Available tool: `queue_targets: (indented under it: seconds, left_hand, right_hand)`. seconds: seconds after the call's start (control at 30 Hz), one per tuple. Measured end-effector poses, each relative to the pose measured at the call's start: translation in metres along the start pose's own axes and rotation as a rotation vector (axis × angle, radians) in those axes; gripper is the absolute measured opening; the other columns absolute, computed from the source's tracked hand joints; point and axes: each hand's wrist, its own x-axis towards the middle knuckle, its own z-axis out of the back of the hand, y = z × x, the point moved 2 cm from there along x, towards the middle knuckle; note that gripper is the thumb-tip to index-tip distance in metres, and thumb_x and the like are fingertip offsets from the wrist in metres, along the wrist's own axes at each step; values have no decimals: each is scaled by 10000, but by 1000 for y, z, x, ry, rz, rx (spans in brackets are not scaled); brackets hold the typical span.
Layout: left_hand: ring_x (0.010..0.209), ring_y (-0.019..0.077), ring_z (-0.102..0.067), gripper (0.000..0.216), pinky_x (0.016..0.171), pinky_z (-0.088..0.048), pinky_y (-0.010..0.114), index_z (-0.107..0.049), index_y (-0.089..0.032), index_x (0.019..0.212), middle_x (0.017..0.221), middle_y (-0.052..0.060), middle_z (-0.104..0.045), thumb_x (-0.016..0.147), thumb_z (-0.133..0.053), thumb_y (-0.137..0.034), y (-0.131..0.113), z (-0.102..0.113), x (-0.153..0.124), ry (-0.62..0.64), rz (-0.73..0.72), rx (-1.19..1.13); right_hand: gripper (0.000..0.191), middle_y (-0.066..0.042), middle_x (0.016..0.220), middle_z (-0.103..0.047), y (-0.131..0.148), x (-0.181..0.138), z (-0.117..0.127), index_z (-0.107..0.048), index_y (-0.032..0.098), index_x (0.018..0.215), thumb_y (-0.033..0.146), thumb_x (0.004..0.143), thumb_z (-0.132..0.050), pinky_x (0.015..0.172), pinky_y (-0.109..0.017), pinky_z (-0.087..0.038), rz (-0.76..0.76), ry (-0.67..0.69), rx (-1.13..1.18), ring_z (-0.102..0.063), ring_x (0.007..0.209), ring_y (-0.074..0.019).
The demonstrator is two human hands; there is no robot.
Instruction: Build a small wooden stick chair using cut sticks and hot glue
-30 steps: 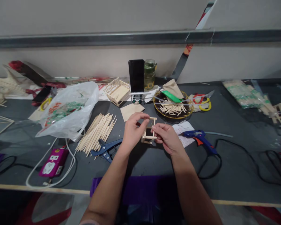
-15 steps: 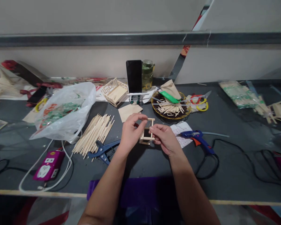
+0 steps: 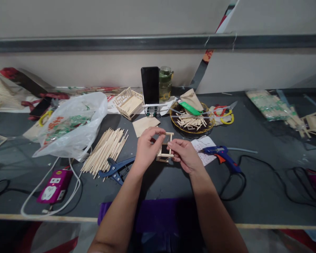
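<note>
Pale wood, in slender square-section sticks joined into a small open box, made up the stick frame [image 3: 163, 157]. It appeared to rest on its lower end on the dark, matte counter [image 3: 252, 182], directly before the person and between the two hands. The left hand [image 3: 146, 149] had its grip closed on the top rail, thumb and forefinger pinching from above. The right hand [image 3: 185, 154] had its grip clamped on the near upright, though the exact contact lay hidden under the fingers. Held at two points, the light lattice was probably being steadied against tipping and twisting.

Supplies lay to either side, apparently within arm's reach. A fanned bundle of long sticks [image 3: 106, 149] lay to the left, with a blue-handled cutter [image 3: 117, 168] just beside its near ends. To the right, a blue glue gun [image 3: 221, 153] with an orange trigger lay on its side, nozzle over a white paper sheet [image 3: 204, 142], and its black cord looped away.

Behind the frame lay a thin, flat plywood piece [image 3: 146, 124], a lattice-walled wooden box [image 3: 128, 102] and a round woven tray [image 3: 171, 118] of short offcuts. A dark, glossy phone [image 3: 150, 85] stood upright on a wire stand, screen towards the person, beside a glass jar [image 3: 165, 83]. A crumpled translucent plastic bag [image 3: 71, 126] and a magenta power strip [image 3: 55, 186] occupied the left.
</note>
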Motion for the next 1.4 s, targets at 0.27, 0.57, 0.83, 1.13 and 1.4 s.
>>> queue_targets:
  seconds: [0.27,0.57,0.83,1.13,1.4]
  left_hand:
    - [912,183,-658,113,647,-488,251,-701,-194,893,992,59,-719,849,-596,-198,0,0,0,2,13,7]
    - [926,183,-653,118,658,-486,247,-703,-191,905,992,61,-719,853,-598,-207,0,0,0,4,0,5]
    - [883,179,-660,129,631,-475,242,-709,-186,900,996,61,-720,852,-607,-247,3,4,0,9,46,-44]
    - [880,190,-668,226,644,-472,257,-722,-196,987,1019,68,-743,835,-648,-346,11,15,1,126,82,-110]
    - [918,189,-669,223,675,-479,258,-717,-209,1009,1039,62,-738,846,-635,-338,11,13,0,136,50,-81]
  right_hand:
    - [367,46,487,-505,1,0,0,-632,147,568,430,551,-865,320,-111,-223,3,9,-3,-335,402,-15]
    - [379,59,482,-472,1,-1,0,-647,145,597,465,584,-851,325,-119,-217,10,39,-24,-301,400,-13]
    - [408,41,501,-516,4,4,15,-653,153,655,533,642,-801,333,-135,-222,162,-132,-103,-305,392,-20]
    - [432,35,489,-506,6,-3,14,-655,140,625,546,654,-801,348,-134,-209,8,80,-146,-306,403,-22]
    - [393,49,498,-493,0,-1,11,-652,125,639,466,629,-847,361,-118,-184,-70,176,-106,-317,406,-7]
